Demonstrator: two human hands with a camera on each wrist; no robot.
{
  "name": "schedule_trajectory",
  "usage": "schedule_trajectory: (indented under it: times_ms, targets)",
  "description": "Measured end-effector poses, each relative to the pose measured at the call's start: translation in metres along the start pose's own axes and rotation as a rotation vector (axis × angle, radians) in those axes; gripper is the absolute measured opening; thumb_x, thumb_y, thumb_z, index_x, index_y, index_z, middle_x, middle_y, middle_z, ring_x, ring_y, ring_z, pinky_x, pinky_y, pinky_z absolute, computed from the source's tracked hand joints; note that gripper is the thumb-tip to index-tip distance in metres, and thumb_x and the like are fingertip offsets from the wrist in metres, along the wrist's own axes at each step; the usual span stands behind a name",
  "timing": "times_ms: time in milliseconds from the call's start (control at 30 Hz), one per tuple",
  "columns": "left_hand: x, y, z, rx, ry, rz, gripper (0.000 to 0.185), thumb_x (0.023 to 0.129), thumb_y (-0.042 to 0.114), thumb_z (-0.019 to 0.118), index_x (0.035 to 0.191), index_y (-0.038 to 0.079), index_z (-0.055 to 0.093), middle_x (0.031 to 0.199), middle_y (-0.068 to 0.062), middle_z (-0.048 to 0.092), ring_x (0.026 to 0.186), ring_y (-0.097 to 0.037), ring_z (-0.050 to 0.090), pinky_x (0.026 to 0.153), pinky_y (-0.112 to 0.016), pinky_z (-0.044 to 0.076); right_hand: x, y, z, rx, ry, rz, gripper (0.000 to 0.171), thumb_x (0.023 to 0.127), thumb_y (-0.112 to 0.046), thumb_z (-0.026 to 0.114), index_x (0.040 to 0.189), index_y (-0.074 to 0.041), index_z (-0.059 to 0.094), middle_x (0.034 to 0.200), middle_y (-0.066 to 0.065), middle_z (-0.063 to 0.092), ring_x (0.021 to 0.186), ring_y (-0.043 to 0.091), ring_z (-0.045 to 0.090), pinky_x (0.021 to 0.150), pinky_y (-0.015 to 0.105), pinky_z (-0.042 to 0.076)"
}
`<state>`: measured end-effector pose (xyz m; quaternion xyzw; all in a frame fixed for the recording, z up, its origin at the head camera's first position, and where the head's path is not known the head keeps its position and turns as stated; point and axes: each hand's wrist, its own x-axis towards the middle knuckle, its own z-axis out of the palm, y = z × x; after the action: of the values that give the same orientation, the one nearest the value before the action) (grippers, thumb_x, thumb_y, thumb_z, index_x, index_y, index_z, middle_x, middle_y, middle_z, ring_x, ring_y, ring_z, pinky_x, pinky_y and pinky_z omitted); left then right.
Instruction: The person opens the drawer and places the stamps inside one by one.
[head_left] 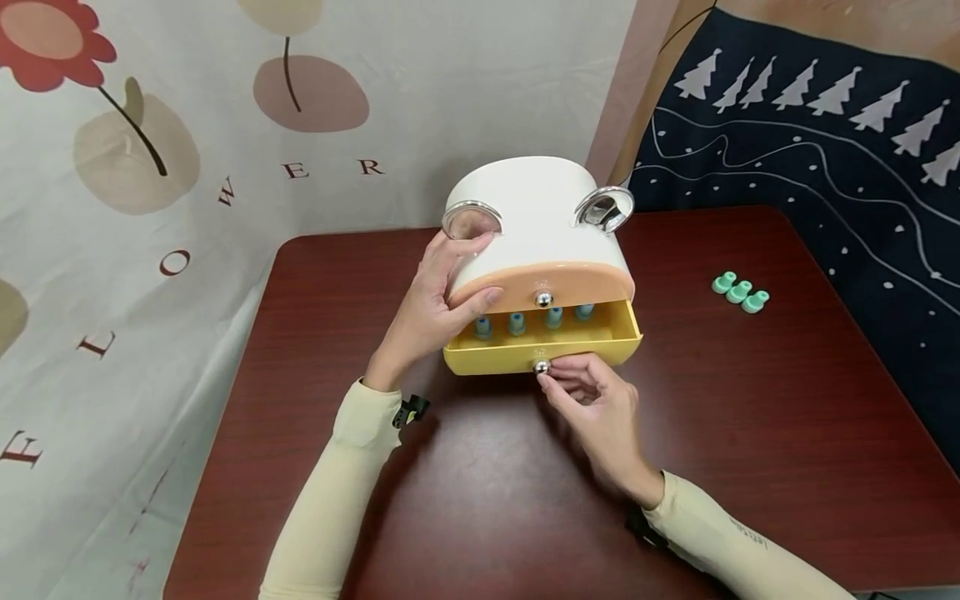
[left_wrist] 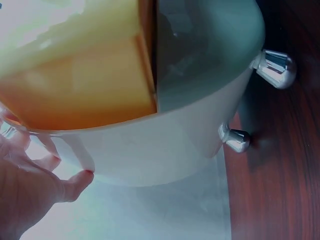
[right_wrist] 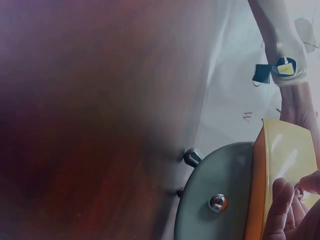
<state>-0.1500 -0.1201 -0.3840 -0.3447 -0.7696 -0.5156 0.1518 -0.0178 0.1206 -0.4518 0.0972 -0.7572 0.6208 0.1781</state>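
Observation:
A small white rounded cabinet (head_left: 528, 200) has silver ear-like rings (head_left: 606, 210) and a pale orange upper front (head_left: 502, 292) with a round silver knob (head_left: 543, 299). Below that, its yellow drawer (head_left: 487, 361) is pulled out. Several small blue pegs (head_left: 517, 323) stand upright inside it. My left hand (head_left: 429, 304) rests against the cabinet's left side, thumb on the orange front and fingers up by the left ring. In the left wrist view its fingers (left_wrist: 77, 185) touch the cabinet wall. My right hand (head_left: 600, 408) pinches the drawer's silver knob (head_left: 541, 367) between thumb and fingers.
Three mint-green pegs (head_left: 740, 292) stand in a row on the dark red-brown table (head_left: 750, 433), to the right of the cabinet. A white printed curtain (head_left: 465, 92) hangs behind, with a navy tree-patterned cloth (head_left: 795, 150) at the right.

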Motion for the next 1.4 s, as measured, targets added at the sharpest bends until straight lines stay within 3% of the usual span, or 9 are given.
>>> schedule_trajectory:
  times_ms: [200,367,733,800,967,1033,1100,1200,1400]
  targets:
    - [0.001,0.005,-0.001,0.004,-0.002,-0.008,0.065,0.091,0.01,0.089,0.151,0.016,0.063,0.151,0.0,0.059,0.135,-0.024,0.046,0.106,-0.047,0.04,0.013,0.005,0.0,-0.038,0.004,-0.007,0.018,0.094,-0.008,0.089,0.109,-0.01,0.079,0.1,-0.002,0.082,0.081,0.013,0.078,0.069,0.024,0.06]
    - [0.002,0.007,-0.001,0.016,-0.007,0.005,0.064,0.092,0.01,0.089,0.151,0.015,0.064,0.151,0.002,0.062,0.14,-0.022,0.044,0.11,-0.046,0.039,0.022,0.007,0.0,-0.052,-0.001,-0.019,0.018,0.094,-0.008,0.088,0.109,-0.01,0.079,0.1,-0.003,0.082,0.083,0.013,0.079,0.069,0.024,0.06]
    - [0.0,0.006,0.003,0.068,0.009,0.072,0.062,0.094,0.01,0.086,0.152,0.009,0.062,0.149,-0.009,0.063,0.145,-0.027,0.042,0.114,-0.049,0.034,0.039,0.012,0.001,-0.03,0.0,-0.042,0.015,0.095,-0.009,0.087,0.109,-0.01,0.081,0.101,-0.006,0.082,0.082,0.015,0.079,0.07,0.026,0.061]
    - [-0.001,0.007,0.003,0.075,0.012,0.081,0.059,0.097,0.015,0.084,0.152,0.008,0.062,0.148,-0.01,0.063,0.145,-0.028,0.043,0.115,-0.049,0.034,0.041,0.012,0.001,-0.02,0.005,-0.045,0.015,0.095,-0.009,0.088,0.109,-0.011,0.082,0.101,-0.006,0.082,0.082,0.015,0.08,0.07,0.026,0.061]
    - [0.001,0.006,0.003,0.091,0.02,0.092,0.061,0.107,0.05,0.069,0.152,0.008,0.062,0.149,-0.011,0.061,0.143,-0.027,0.044,0.114,-0.049,0.034,0.044,0.013,0.002,-0.009,0.007,-0.057,0.015,0.094,-0.008,0.088,0.108,-0.01,0.082,0.1,-0.004,0.082,0.082,0.016,0.08,0.069,0.026,0.061]
    - [0.001,0.006,0.003,0.092,0.021,0.091,0.06,0.107,0.047,0.07,0.152,0.008,0.062,0.149,-0.01,0.061,0.143,-0.027,0.044,0.114,-0.049,0.034,0.045,0.013,0.003,-0.003,0.011,-0.056,0.015,0.094,-0.007,0.087,0.108,-0.009,0.082,0.1,-0.002,0.082,0.082,0.016,0.08,0.07,0.026,0.061]
    - [0.001,0.006,0.003,0.088,0.021,0.089,0.059,0.102,0.034,0.081,0.151,0.008,0.062,0.15,-0.009,0.061,0.144,-0.027,0.043,0.115,-0.049,0.033,0.045,0.014,0.004,0.013,0.018,-0.053,0.015,0.094,-0.005,0.087,0.108,-0.007,0.082,0.1,0.0,0.082,0.082,0.015,0.079,0.071,0.026,0.061]
    - [0.002,0.005,0.003,0.095,0.01,0.102,0.073,0.086,0.013,0.094,0.151,0.008,0.061,0.151,-0.008,0.062,0.145,-0.028,0.043,0.116,-0.05,0.033,0.045,0.016,0.005,0.047,0.029,-0.05,0.015,0.094,-0.003,0.087,0.108,-0.005,0.081,0.1,0.004,0.082,0.082,0.015,0.079,0.072,0.026,0.061]
    - [0.001,0.003,0.002,0.134,-0.003,0.121,0.092,0.072,0.012,0.105,0.152,0.008,0.059,0.152,-0.009,0.062,0.147,-0.03,0.041,0.117,-0.052,0.032,0.044,0.019,0.008,0.097,0.03,0.004,0.014,0.095,-0.005,0.087,0.107,-0.003,0.081,0.099,0.008,0.082,0.078,0.018,0.076,0.071,0.027,0.061]
